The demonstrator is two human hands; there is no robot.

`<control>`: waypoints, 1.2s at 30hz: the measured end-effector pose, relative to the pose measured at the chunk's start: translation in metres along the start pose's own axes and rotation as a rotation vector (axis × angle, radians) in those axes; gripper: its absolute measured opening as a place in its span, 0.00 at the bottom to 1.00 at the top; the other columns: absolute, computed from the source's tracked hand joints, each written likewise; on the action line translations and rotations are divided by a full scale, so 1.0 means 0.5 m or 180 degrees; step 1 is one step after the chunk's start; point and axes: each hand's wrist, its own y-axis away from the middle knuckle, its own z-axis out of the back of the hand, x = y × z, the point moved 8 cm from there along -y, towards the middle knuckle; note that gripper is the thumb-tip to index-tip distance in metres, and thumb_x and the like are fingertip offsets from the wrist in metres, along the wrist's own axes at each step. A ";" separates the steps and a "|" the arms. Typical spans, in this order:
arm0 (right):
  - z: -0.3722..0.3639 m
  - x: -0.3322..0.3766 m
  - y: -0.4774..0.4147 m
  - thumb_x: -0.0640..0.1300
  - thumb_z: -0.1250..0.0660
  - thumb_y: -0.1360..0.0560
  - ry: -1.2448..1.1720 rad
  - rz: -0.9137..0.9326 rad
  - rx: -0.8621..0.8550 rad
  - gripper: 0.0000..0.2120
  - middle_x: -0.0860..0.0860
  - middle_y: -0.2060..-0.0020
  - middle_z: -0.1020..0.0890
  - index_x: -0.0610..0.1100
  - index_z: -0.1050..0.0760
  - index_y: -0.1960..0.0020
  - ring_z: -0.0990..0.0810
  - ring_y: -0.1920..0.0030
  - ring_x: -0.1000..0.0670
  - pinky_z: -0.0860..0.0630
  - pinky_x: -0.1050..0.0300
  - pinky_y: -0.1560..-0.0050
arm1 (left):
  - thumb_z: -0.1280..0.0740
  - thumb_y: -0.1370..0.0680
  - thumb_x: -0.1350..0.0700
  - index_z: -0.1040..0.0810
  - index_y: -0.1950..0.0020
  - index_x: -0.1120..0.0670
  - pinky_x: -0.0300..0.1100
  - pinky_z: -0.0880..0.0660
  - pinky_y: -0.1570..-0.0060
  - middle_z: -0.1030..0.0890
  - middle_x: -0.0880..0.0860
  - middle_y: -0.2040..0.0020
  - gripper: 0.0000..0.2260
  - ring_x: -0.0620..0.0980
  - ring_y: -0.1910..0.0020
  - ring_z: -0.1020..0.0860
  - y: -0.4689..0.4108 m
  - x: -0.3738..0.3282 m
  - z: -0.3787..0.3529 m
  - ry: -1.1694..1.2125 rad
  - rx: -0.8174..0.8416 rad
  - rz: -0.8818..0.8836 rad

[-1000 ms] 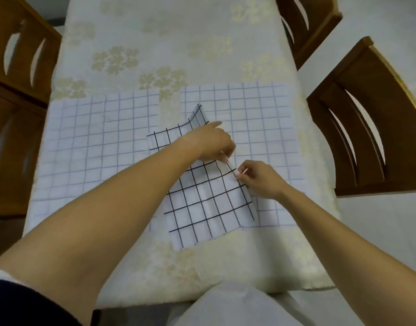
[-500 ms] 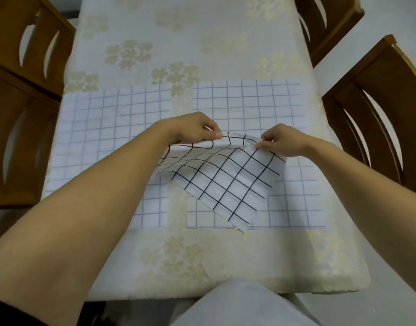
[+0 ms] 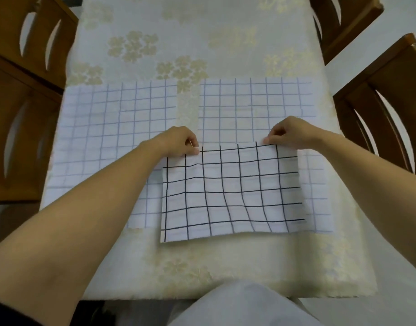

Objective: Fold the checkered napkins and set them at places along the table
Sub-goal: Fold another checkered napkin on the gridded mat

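A white napkin with a bold black grid lies spread flat near the table's front edge, squared to it. My left hand pinches its far left corner and my right hand pinches its far right corner. Under it lie two larger napkins with a faint blue grid: one on the left and one on the right, both spread flat on the table. The black-grid napkin covers most of the right one's near half and overlaps the left one's near right corner.
The table wears a cream tablecloth with pale gold flowers. Wooden chairs stand close on the left and on the right, with another at the far right. My lap shows below the front edge.
Both hands lifted the black-grid napkin off the table by one edge, turned it square and laid it down flat. It was skewed and partly curled a second ago.
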 end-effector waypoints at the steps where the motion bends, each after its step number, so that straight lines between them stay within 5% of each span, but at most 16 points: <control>1: -0.002 -0.008 -0.004 0.59 0.28 0.26 0.0025 -0.0022 -0.0128 0.15 0.54 0.61 0.16 0.48 0.17 0.58 0.21 0.59 0.53 0.28 0.59 0.59 | 0.28 0.21 0.46 0.19 0.46 0.48 0.39 0.30 0.55 0.19 0.49 0.50 0.08 0.47 0.53 0.23 -0.002 0.009 -0.004 0.0048 -0.0117 0.0034; 7: -0.001 -0.051 0.004 0.49 0.28 0.23 -0.0062 -0.0243 -0.0554 0.05 0.54 0.53 0.17 0.49 0.16 0.49 0.21 0.53 0.53 0.28 0.58 0.50 | 0.30 0.20 0.47 0.19 0.46 0.49 0.50 0.22 0.48 0.21 0.48 0.50 0.07 0.51 0.52 0.23 0.005 0.044 -0.013 -0.0082 -0.0583 0.0186; 11: 0.008 -0.060 0.009 0.45 0.29 0.22 0.0013 -0.0347 -0.0768 0.05 0.49 0.48 0.16 0.48 0.17 0.47 0.21 0.51 0.50 0.27 0.57 0.50 | 0.31 0.20 0.46 0.21 0.49 0.49 0.49 0.27 0.49 0.19 0.52 0.49 0.07 0.54 0.50 0.23 0.010 0.053 -0.003 -0.0552 -0.0749 0.0206; 13: 0.016 -0.054 0.019 0.46 0.30 0.22 0.0367 -0.0474 -0.1178 0.14 0.43 0.40 0.20 0.45 0.21 0.37 0.22 0.44 0.43 0.25 0.50 0.44 | 0.32 0.20 0.48 0.21 0.40 0.51 0.51 0.33 0.39 0.20 0.54 0.41 0.11 0.57 0.42 0.25 0.021 0.040 0.011 -0.1081 -0.1395 0.0084; 17: -0.048 0.058 0.074 0.44 0.35 0.19 0.0475 0.0136 -0.2119 0.21 0.39 0.32 0.26 0.41 0.29 0.27 0.28 0.33 0.37 0.32 0.43 0.31 | 0.32 0.21 0.60 0.25 0.31 0.58 0.56 0.36 0.26 0.23 0.58 0.34 0.17 0.58 0.34 0.29 0.094 -0.057 -0.045 -0.0646 -0.2690 -0.0507; 21: -0.234 0.145 0.059 0.44 0.41 0.18 0.0616 0.0786 -0.1480 0.25 0.39 0.24 0.33 0.38 0.37 0.23 0.37 0.24 0.37 0.40 0.39 0.24 | 0.45 0.14 0.55 0.41 0.19 0.56 0.53 0.50 0.20 0.39 0.55 0.19 0.23 0.56 0.19 0.44 0.063 -0.126 -0.189 -0.0371 -0.1861 -0.0315; 24: -0.279 0.123 0.042 0.52 0.50 0.16 0.0781 0.0660 -0.1237 0.28 0.42 0.20 0.41 0.40 0.43 0.19 0.47 0.19 0.41 0.48 0.42 0.20 | 0.55 0.13 0.45 0.55 0.16 0.51 0.54 0.56 0.20 0.55 0.49 0.16 0.26 0.52 0.17 0.57 0.039 -0.098 -0.243 -0.0609 -0.1556 0.0021; 30: -0.217 -0.009 0.051 0.63 0.57 0.17 0.0981 0.0076 -0.1260 0.33 0.49 0.18 0.52 0.46 0.54 0.17 0.56 0.18 0.45 0.58 0.46 0.20 | 0.62 0.17 0.36 0.61 0.17 0.48 0.57 0.59 0.20 0.63 0.51 0.17 0.31 0.55 0.19 0.65 0.041 -0.069 -0.254 -0.0726 -0.1536 0.0098; 33: -0.170 -0.053 0.059 0.62 0.53 0.17 0.1006 -0.0082 -0.1300 0.34 0.49 0.18 0.49 0.44 0.51 0.18 0.54 0.19 0.43 0.56 0.44 0.20 | 0.62 0.18 0.34 0.63 0.17 0.49 0.57 0.61 0.20 0.65 0.52 0.17 0.33 0.55 0.19 0.66 0.049 -0.066 -0.247 -0.0631 -0.1473 0.0110; 36: -0.121 -0.050 0.050 0.58 0.41 0.19 0.0980 0.0058 -0.1696 0.29 0.41 0.27 0.30 0.40 0.33 0.25 0.36 0.25 0.36 0.44 0.40 0.23 | 0.59 0.17 0.35 0.60 0.17 0.50 0.56 0.62 0.20 0.62 0.52 0.17 0.33 0.55 0.19 0.64 0.067 -0.071 -0.246 -0.0644 -0.1547 0.0090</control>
